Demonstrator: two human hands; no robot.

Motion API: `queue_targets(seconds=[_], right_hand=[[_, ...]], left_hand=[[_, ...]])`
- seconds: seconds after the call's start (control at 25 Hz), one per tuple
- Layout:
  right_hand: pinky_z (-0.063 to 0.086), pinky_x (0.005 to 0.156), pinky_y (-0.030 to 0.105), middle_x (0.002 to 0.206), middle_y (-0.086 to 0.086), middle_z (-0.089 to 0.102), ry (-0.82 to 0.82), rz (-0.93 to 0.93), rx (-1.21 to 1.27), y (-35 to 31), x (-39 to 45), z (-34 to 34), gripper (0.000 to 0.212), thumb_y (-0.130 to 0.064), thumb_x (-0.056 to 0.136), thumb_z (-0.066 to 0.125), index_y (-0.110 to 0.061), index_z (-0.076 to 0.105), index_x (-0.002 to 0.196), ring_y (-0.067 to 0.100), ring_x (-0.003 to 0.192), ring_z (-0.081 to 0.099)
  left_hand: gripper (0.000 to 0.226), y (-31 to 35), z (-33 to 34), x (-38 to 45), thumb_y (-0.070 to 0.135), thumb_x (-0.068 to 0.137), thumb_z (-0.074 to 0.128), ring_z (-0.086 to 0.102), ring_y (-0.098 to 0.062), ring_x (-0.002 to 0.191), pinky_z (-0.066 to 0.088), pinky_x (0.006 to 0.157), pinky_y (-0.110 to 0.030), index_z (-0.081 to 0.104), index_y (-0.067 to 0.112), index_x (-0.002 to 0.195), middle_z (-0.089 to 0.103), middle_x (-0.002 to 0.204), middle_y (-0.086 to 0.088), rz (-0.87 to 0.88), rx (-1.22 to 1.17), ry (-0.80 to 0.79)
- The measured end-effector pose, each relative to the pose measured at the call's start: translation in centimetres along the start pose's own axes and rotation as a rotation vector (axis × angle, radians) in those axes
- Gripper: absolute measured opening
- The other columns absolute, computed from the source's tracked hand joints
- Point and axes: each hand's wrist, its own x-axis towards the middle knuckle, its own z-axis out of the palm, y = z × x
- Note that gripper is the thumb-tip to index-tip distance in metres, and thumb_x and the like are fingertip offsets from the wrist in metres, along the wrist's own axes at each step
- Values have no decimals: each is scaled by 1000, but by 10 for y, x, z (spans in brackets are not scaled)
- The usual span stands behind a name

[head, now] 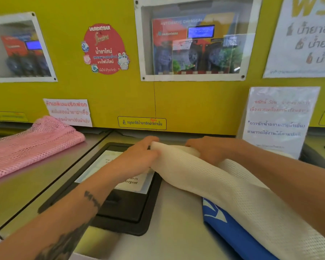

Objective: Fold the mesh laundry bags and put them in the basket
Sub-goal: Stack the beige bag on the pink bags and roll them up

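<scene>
Both the left hand (139,156) and right hand (204,151) grip the white mesh laundry bag (233,194); align its corners squarely, then flatten the fold.

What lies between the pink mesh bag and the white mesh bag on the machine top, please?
In the head view, the left hand and a black lid with a white label separate the pink mesh bag from the white mesh bag.

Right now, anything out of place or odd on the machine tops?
Nothing damaged or spilled. The white mesh bag, gripped at its far end by the left hand and right hand, drapes over a blue item. The pink mesh bag lies loosely folded to the left. No basket is in view.
</scene>
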Motion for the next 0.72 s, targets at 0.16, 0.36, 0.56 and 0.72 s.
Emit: queue_targets(seconds=[0.16,0.36,0.56,0.72], right_hand=[[50,90,42,130,0,55,101,-41,-18,-1,-8,-31,60,-22,89,61,-34,36,142,22,109,55],[44,99,43,142,-3,46,273,-105,-40,-33,-23,-95,77,-11,90,56,-46,21,148,25,121,47],[36,106,38,155,1,38,453,-165,-41,-100,3,-136,81,-19,90,67,-42,20,152,27,134,43],[39,102,36,145,3,47,509,-317,15,-198,68,-138,64,-13,90,64,-29,36,146,27,129,47]], left_hand=[[47,11,-8,1,29,93,62,64,-20,106,46,102,-51,44,42,134,65,120,3,4,-327,-18],[68,4,-33,-6,18,89,67,65,-20,104,55,91,-47,33,50,140,60,122,10,66,-424,16],[37,-34,-138,-31,24,94,60,60,-9,100,51,81,-30,59,51,120,56,124,15,174,-192,235],[35,-94,-215,-57,18,97,55,53,-3,109,38,84,-19,68,45,115,50,131,23,190,-78,371]])
